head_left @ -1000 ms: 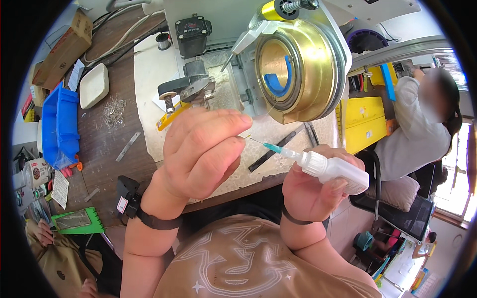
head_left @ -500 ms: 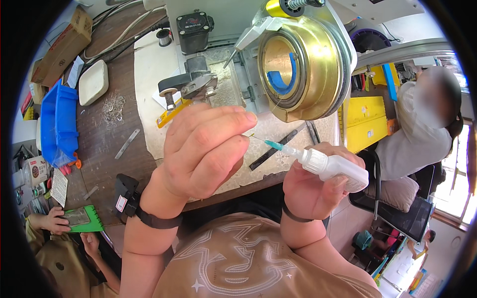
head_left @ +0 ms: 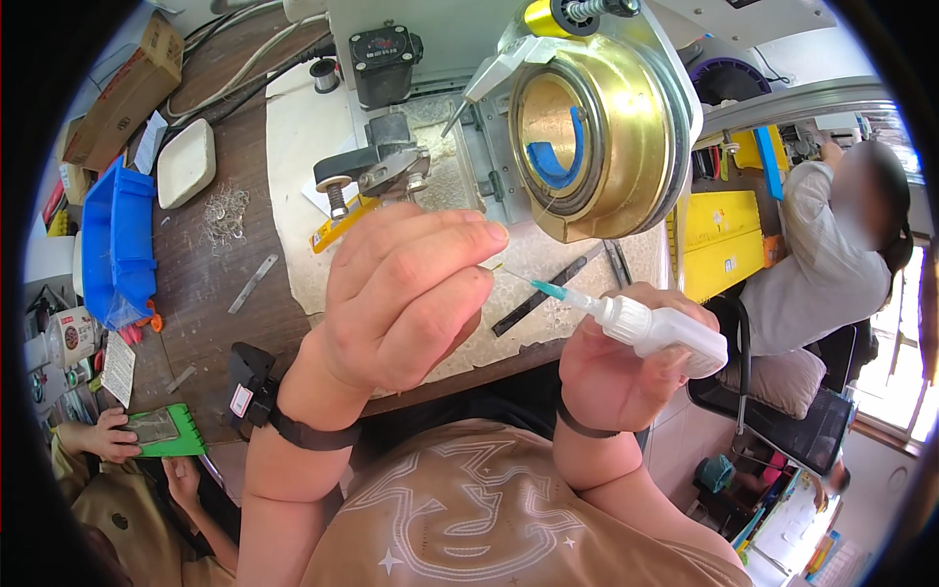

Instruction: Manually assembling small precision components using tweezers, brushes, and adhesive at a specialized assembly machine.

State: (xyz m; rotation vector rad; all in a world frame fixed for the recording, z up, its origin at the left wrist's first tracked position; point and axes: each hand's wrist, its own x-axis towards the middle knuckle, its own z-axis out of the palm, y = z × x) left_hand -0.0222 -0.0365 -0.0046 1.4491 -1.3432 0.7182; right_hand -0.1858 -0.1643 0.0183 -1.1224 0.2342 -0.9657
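My left hand [head_left: 406, 303] is closed in a pinch, thumb against fingertips. A tiny thin piece with a yellowish end [head_left: 498, 266] sticks out from between those fingers; it is too small to name. In my right hand [head_left: 608, 383] is a small white squeeze bottle [head_left: 675, 339], tilted on its side, fingers behind it and thumb in front. Its teal needle tip [head_left: 550, 290] points left at the pinched piece, with the thin needle ending close to it. Whether they touch, I cannot tell.
Beyond my hands stands a machine with a brass-coloured ring [head_left: 621, 137] and a clamp arm [head_left: 372, 161]. Dark tweezers [head_left: 548, 291] lie on the mat. At left are a pile of small metal wire pieces [head_left: 227, 217], a white dish [head_left: 186, 164] and a blue bin [head_left: 117, 245]. Co-workers sit on both sides.
The bottle and its needle tip have shifted slightly right and down, a little away from my left fingertips. My left hand has barely moved. The co-worker at right has raised an arm.
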